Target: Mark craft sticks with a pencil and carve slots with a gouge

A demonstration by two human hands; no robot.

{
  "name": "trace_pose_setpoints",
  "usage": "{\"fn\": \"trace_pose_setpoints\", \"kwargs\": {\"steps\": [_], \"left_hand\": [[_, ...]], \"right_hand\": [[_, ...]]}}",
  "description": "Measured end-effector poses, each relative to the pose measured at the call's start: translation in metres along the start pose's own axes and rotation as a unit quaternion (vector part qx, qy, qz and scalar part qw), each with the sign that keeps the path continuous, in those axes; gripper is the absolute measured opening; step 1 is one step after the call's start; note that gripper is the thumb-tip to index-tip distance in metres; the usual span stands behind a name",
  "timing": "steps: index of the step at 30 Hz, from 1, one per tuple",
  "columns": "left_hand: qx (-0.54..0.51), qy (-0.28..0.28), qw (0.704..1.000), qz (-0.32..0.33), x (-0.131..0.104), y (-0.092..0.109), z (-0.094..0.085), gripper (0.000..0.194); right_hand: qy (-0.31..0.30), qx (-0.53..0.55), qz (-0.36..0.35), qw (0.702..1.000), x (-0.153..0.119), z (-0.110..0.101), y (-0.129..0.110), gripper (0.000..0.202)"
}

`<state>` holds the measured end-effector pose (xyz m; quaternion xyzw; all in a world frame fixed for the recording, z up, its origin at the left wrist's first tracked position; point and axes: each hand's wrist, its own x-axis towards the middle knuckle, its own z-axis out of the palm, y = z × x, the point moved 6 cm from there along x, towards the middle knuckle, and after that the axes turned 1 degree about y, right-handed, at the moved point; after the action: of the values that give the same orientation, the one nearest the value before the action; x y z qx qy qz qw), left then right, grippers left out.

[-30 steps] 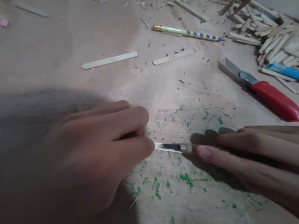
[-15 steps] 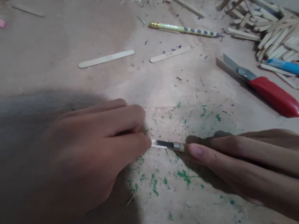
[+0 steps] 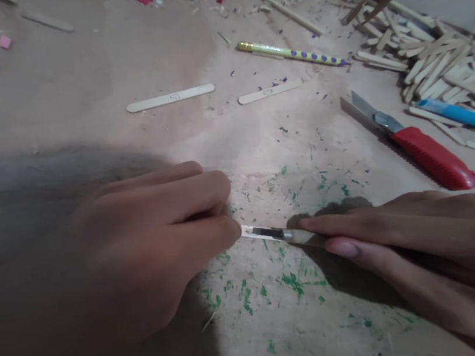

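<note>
My left hand (image 3: 162, 241) is closed, thumb and forefinger pinching a pale craft stick (image 3: 245, 231). Only a short end of the stick shows past the fingertips. From the lower right comes my right hand (image 3: 414, 241), its fingers closed around the light handle of a craft knife (image 3: 310, 237). The dark blade lies along the stick's end, close to my left fingertips. Whether it cuts into the wood I cannot tell. Beyond my hands, two marked sticks rest on the table: one with rounded ends (image 3: 171, 98) and a shorter one (image 3: 269, 92).
A red-handled box cutter (image 3: 433, 156) with its blade out lies at the right. Behind it are a blue capped tool (image 3: 460, 113) and a heap of craft sticks (image 3: 438, 64). A spotted pencil (image 3: 290, 52) lies farther back. Green flecks (image 3: 294, 282) dot the table.
My right hand has shifted slightly right, and its thumb now sits farther back, showing more of the knife's handle. My left hand stays in place. The view has tilted a little.
</note>
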<state>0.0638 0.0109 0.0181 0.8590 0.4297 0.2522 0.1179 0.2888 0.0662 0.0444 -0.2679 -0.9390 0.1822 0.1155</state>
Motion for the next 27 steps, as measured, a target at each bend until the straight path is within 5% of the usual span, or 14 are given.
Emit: {"fn": "trace_pose_setpoints", "kwargs": {"steps": [3,10,22,27], "left_hand": [[-0.002,-0.003,1.0,0.0,0.001,0.0,0.001,0.034],[-0.003,0.002,1.0,0.002,0.002,0.0,0.002,0.028],[-0.005,0.003,1.0,-0.003,0.002,0.0,0.0,0.033],[-0.001,-0.015,1.0,-0.018,0.0,-0.004,0.002,0.032]], "right_hand": [[-0.029,0.09,0.022,0.995,0.005,0.002,0.002,0.029],[-0.105,0.058,0.021,0.993,0.017,0.003,0.0,0.024],[-0.042,-0.028,-0.058,0.997,0.012,0.004,-0.005,0.017],[0.03,-0.066,-0.106,0.992,0.009,0.006,-0.015,0.018]]}}
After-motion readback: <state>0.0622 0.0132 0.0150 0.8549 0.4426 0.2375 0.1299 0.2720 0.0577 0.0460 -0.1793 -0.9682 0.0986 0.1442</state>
